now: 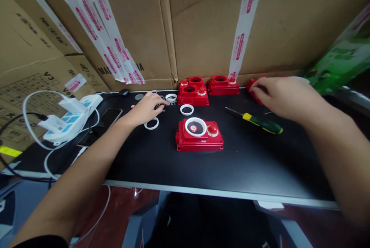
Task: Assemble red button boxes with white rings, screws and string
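My left hand (148,107) is over the back left of the table, fingers spread and pointing right. Its fingertips are beside small metal pieces, perhaps screws (172,103), and a small white ring (170,97). At the back right, my right hand (281,96) has curled fingers around the end of a red box (255,91), most of which it hides. Between my hands lies another red box (199,140) with a white ring (195,127) on its round opening and a red dome beside it. Two more white rings, one left (152,123) and one behind (187,109), lie flat.
Red boxes (193,96) stand along the cardboard (199,28) at the back, with another (223,86) to their right. A screwdriver (261,123) with a green and yellow handle lies at right. A power strip (75,117) with cables and a phone (111,118) occupy the left.
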Tool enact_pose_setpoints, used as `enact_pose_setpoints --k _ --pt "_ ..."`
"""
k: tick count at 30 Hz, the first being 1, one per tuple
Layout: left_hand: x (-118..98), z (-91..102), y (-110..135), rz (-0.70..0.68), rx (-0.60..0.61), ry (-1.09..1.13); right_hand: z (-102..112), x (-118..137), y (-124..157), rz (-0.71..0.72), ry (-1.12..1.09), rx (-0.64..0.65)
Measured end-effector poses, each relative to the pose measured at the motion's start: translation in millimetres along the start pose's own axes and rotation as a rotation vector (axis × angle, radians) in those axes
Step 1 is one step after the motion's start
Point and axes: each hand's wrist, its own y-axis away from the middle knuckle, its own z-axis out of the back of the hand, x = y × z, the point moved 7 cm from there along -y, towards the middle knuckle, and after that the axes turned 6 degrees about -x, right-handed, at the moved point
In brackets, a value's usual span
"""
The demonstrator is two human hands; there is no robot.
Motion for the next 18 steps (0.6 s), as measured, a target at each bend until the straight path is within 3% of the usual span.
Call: enact_pose_setpoints --k 9,18 --pt "2 -6.6 -1 0.001 0.003 -0.021 0 39 7 0.117 -0.117 -0.030" --pt "-14 -5.7 -1 -0.081 0.024 0.054 -3 49 10 0.165 -0.208 -0.012"
